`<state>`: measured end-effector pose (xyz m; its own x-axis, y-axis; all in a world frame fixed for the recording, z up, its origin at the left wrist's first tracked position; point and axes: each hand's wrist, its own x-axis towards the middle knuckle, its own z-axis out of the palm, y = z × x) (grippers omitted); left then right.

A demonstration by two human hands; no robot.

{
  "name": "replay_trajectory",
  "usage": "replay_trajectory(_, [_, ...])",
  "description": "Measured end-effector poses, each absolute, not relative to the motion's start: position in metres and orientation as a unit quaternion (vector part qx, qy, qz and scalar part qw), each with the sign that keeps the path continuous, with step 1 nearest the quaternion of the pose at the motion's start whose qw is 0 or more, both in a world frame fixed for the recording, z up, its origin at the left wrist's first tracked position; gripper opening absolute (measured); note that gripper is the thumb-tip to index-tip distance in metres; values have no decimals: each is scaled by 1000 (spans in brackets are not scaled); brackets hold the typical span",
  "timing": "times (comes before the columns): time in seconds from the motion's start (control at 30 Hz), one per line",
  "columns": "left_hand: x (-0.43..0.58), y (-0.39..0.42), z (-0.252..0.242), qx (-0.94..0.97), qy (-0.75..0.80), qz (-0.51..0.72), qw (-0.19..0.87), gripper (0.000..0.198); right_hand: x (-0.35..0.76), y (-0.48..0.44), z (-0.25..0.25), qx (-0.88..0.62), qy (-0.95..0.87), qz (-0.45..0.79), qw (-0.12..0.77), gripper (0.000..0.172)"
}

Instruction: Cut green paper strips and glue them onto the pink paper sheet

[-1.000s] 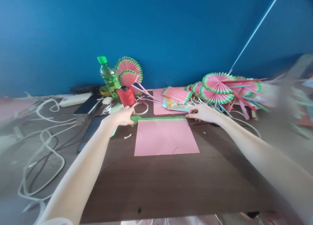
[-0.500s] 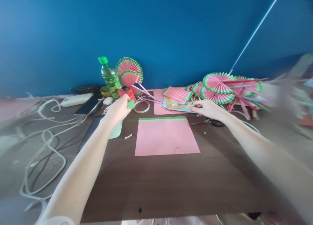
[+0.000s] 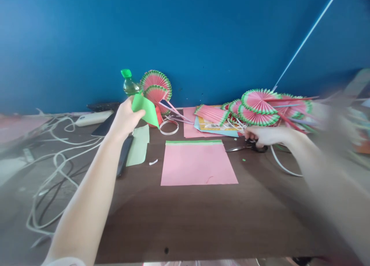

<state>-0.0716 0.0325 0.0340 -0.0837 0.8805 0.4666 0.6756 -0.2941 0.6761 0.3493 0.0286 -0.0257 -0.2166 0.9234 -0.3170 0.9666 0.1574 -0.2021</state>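
A person's two bare arms reach over a dark wooden table (image 3: 187, 219) against a blue wall. The left hand (image 3: 125, 117), at 10 o'clock from a flat pink sheet (image 3: 199, 164) in the middle, is lifted off the table with fingers and thumb pinched shut on a bent piece of green paper (image 3: 146, 110). The right hand (image 3: 264, 135), at 2 o'clock from the sheet, is blurred. Its fingers curl down over the handles of the scissors (image 3: 248, 146) lying on the table, and a firm grip cannot be told. The sheet has a green strip (image 3: 194, 142) along its far edge. Behind the left hand stands a clear plastic bottle (image 3: 129, 83) with a green cap (image 3: 126, 73). It holds a pale liquid, and its label is hidden by the hand and paper. Pink pleated fans (image 3: 260, 106) with green rims are piled at 1 o'clock, with more beside the bottle. A yellow packet (image 3: 214, 124) under them bears print too small to read. A pale green sheet (image 3: 139, 144) lies at 9 o'clock, and white cables (image 3: 58, 162) are at far left.
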Motion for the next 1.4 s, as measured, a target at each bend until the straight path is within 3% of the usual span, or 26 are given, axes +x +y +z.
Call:
replay_trajectory(0.2, [-62,27,38,621,395,534,416,38,333,22,-27,658,722,-175,120,42])
replay_trajectory(0.33, [-58,25,38,589,399,508,486,32,328,18,-20,647,732,-170,126,39])
replay_trajectory(0.6, [-57,34,15,527,520,433,514,34,343,22,-5,587,766,-259,42,45])
replay_trajectory(0.87, [-55,37,-9,573,577,306,495,33,347,30,-26,578,772,-262,33,36])
replay_trajectory(1.1, [-50,36,-8,569,545,351,506,40,326,18,-8,559,774,-296,27,34])
replay_trajectory(1.4, [-53,42,-11,522,518,435,520,41,304,5,5,481,760,-437,-7,37])
